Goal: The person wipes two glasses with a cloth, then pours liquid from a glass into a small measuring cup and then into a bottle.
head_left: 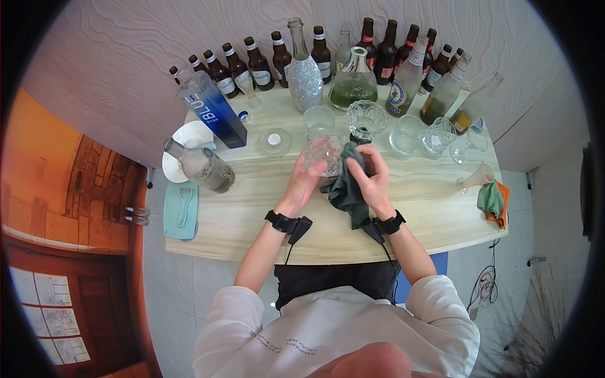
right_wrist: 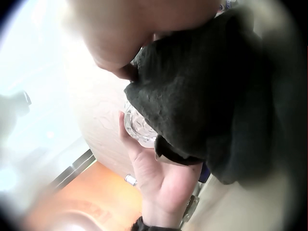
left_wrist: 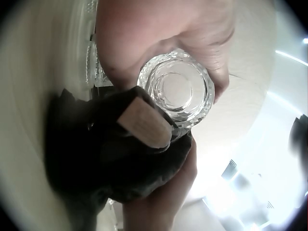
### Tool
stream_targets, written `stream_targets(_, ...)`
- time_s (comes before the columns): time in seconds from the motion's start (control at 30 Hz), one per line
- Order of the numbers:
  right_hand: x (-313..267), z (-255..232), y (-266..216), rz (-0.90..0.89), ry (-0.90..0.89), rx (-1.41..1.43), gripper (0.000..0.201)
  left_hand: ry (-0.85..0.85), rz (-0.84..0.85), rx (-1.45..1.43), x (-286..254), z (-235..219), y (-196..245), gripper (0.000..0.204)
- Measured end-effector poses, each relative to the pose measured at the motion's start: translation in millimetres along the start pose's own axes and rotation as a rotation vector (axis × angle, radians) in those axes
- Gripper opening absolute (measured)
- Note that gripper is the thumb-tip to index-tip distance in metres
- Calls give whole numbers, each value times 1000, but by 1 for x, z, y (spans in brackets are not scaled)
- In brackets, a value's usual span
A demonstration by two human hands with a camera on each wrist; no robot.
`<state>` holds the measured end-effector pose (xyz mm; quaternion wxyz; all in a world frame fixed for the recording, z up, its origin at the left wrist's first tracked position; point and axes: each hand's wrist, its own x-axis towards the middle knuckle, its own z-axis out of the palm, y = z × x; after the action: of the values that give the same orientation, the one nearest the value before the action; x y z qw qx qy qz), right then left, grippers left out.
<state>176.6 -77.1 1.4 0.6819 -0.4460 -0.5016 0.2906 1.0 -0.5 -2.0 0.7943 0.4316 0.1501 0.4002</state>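
In the head view, my left hand (head_left: 300, 184) grips a clear cut-glass tumbler (head_left: 324, 157) above the middle of the table. Its round base (left_wrist: 177, 90) faces the left wrist camera, with my fingers wrapped about its side. My right hand (head_left: 374, 179) pinches a dark green cloth (head_left: 348, 196), which hangs in folds beside the glass. The cloth (right_wrist: 192, 96) covers part of the tumbler in the right wrist view, and a pale label (left_wrist: 146, 124) shows on it from the left wrist. Some right fingertips are hidden behind the fabric.
Brown beer bottles (head_left: 258, 66) line the back of the table. A blue bottle (head_left: 217, 113) and a teal board (head_left: 181, 214) with a peeler stand left. Glass tumblers (head_left: 404, 137) and a footed glass bowl (head_left: 367, 120) are close ahead; folded cloths (head_left: 495, 205) lie right.
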Motion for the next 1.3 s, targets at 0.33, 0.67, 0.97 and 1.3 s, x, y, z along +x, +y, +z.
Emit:
stream_targets(0.33,4,-1,-2,147,-25,77,23,-2,69,-11,1,2,5,87)
stream_targets(0.67,1,1,-7,79,-96,29,20,65,-2,-60,1,0,1,82)
stream_targets(0.97,3,-3,-2,57,109,45,27,28,-3,208,1,-1,0,83)
stream_targets(1.3,2,-2,-7,103,-115,47,22,74,27,41,1,3,8,96)
